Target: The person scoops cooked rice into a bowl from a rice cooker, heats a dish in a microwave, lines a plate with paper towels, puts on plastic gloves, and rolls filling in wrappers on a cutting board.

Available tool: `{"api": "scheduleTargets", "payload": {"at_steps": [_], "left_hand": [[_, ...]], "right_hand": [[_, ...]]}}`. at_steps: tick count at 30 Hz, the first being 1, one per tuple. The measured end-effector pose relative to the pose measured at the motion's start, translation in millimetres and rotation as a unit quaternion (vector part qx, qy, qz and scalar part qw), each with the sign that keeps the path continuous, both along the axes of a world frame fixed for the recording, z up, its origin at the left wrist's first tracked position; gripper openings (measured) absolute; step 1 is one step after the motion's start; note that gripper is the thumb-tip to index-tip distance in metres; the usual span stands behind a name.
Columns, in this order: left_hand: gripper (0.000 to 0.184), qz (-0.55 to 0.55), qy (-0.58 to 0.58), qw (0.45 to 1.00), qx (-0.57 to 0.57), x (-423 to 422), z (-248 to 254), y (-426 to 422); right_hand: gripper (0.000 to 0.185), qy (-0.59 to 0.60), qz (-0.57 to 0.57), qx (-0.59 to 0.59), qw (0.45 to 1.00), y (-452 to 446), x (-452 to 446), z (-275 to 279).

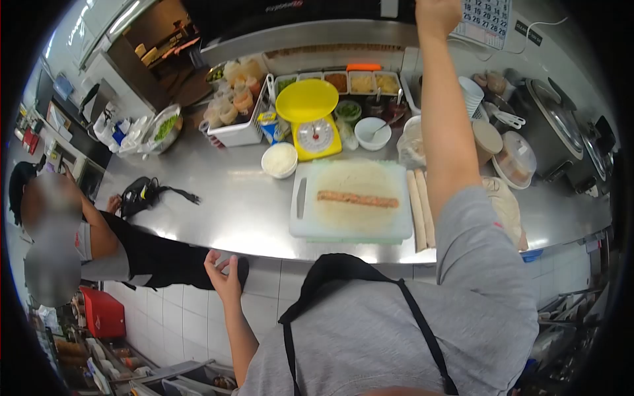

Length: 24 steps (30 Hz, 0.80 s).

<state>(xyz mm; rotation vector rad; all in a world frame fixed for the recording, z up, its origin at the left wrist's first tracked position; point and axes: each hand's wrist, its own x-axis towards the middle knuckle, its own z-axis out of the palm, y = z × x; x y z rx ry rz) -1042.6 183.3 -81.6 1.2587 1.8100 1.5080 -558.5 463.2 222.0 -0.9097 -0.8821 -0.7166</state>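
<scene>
My left hand (223, 274) hangs in front of the counter's edge, its fingers loosely bent and apart with nothing in them. Raised far up and forward, my right hand (439, 14) is near the wall calendar (485, 23); the top of the picture cuts off its fingers. A white cutting board (305, 228) lies on the counter before me. On it is a round, thin pale wrapper (356, 220) with a strip of orange-brown filling (358, 198) across its middle. Right of the board lie long pale rolls (421, 208). A bowl of white shreds (279, 160) stands behind the board.
A yellow scale (316, 132) stands behind the board, near trays of toppings (362, 82) and a white bowl (372, 134). A basket of bottles (241, 132) is to its left. At far left a co-worker (105, 244) stands by a black strapped item (140, 196). Covered containers (516, 158) are right.
</scene>
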Motion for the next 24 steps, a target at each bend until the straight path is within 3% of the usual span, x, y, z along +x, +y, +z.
{"api": "scheduleTargets", "payload": {"at_steps": [3,4,5,6,7,8,11,13,14,15,16,17,19,20,22,24], "left_hand": [[0.055,0.048,0.008,0.999,-0.007,-33.1,-4.5,-40.8],[0.055,0.06,0.006,0.998,0.0,-42.4,-3.6,-52.3],[0.055,0.075,0.003,0.997,0.006,-52.6,-4.0,-64.4],[0.055,0.088,-0.002,0.996,0.004,-65.2,-8.7,-77.0],[0.052,0.106,-0.004,0.994,-0.02,-72.9,-3.4,-89.4],[0.051,0.096,0.004,0.995,-0.01,-88.7,-11.8,-102.8],[0.045,0.038,-0.018,0.998,-0.052,-132.3,-23.8,-154.6],[0.043,0.021,-0.002,0.994,-0.109,-168.8,-40.4,-195.6],[0.043,0.013,0.002,0.987,-0.159,-184.0,-36.7,-215.6],[0.043,0.057,-0.006,0.985,-0.162,-203.5,-42.1,-235.8],[0.043,0.044,-0.011,0.98,-0.194,-222.2,-50.0,-253.9],[0.042,0.026,-0.019,0.974,-0.225,-235.8,-55.0,-269.6],[0.041,0.045,-0.03,0.972,-0.23,-261.1,-53.5,-287.3],[0.04,0.031,-0.031,0.972,-0.23,-275.6,-50.9,-290.9],[0.04,0.019,-0.042,0.974,-0.223,-300.8,-42.8,-294.5],[0.04,0.004,-0.048,0.975,-0.215,-332.7,-43.5,-293.9]], "right_hand": [[0.036,-0.021,-0.033,-0.002,0.999,3.8,4.3,-1.1],[0.038,0.023,-0.001,-0.043,0.999,-1.0,0.6,0.1],[0.034,-0.049,-0.087,0.119,0.988,21.6,6.6,0.4],[0.067,-0.005,-0.021,-0.032,0.999,27.7,37.9,-4.7],[0.082,0.035,-0.007,-0.047,0.998,39.0,42.9,-7.0],[0.056,0.088,-0.03,-0.108,0.99,-10.9,-13.5,-2.5],[0.051,0.174,0.32,-0.036,0.931,-8.2,-35.2,-39.5],[0.04,0.125,0.321,0.03,0.938,-73.2,-150.2,-67.8],[0.018,0.051,0.387,-0.01,0.921,-87.3,-186.5,-92.2],[0.006,0.075,0.404,-0.081,0.908,-124.8,-269.8,-112.4],[0.013,-0.077,0.456,-0.11,0.88,-124.8,-315.4,-148.2],[0.012,-0.123,0.521,-0.186,0.824,-140.3,-374.7,-177.1],[0.005,-0.354,0.558,-0.318,0.68,-176.5,-479.7,-215.6],[0.007,-0.315,0.626,-0.38,0.604,-202.6,-526.1,-237.9],[0.01,-0.387,0.654,-0.44,0.478,-242.6,-585.8,-257.6],[0.008,-0.398,0.683,-0.437,0.429,-265.2,-637.5,-263.5]]}}
